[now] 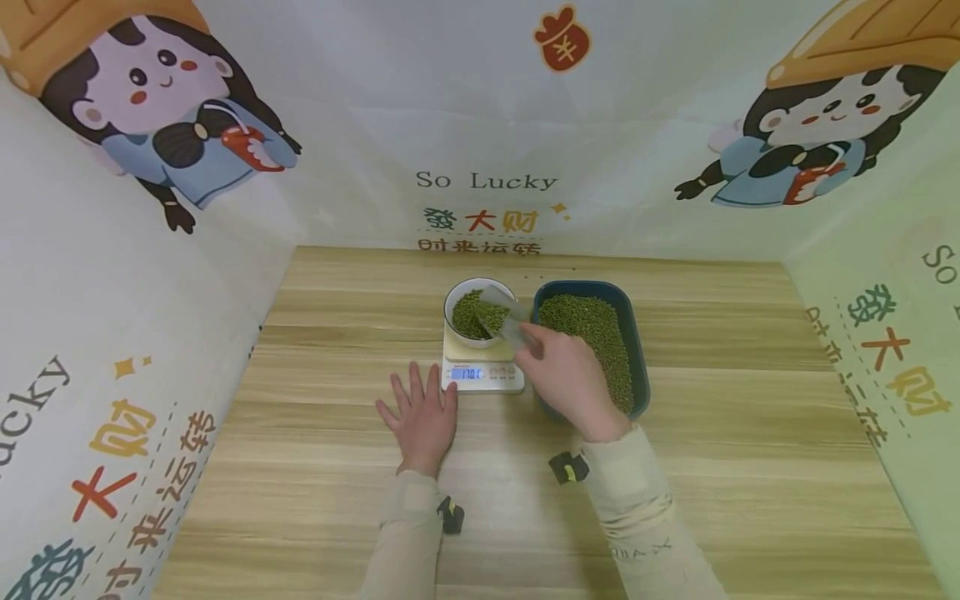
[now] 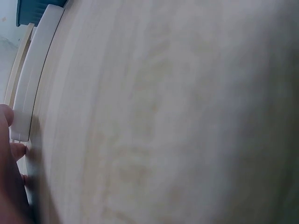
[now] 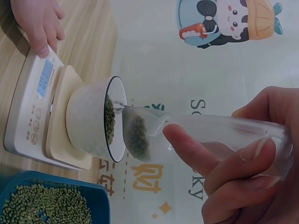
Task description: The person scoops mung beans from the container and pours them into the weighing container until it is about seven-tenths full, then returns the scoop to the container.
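Note:
My right hand [image 1: 568, 375] grips a clear plastic scoop [image 3: 201, 133] by its handle, holding it over the white bowl [image 3: 88, 121]. Green mung beans lie in the scoop, and some fall from its lip into the bowl, which holds a layer of the same beans [image 1: 467, 317]. Under the bowl stands a white kitchen scale [image 1: 487, 384], its lit display [image 1: 467, 374] reading about 170.1. Spread flat on the table, my left hand [image 1: 426, 423] touches the scale's front left corner with its thumb; the left wrist view shows only part of its fingers.
A dark blue tub [image 1: 640, 358] of mung beans stands just right of the scale, beneath my right forearm. A few stray beans [image 1: 536, 277] lie behind it on the wood-grain table [image 1: 322, 467]. Printed cloth walls [image 1: 637, 167] rise at the back and both sides.

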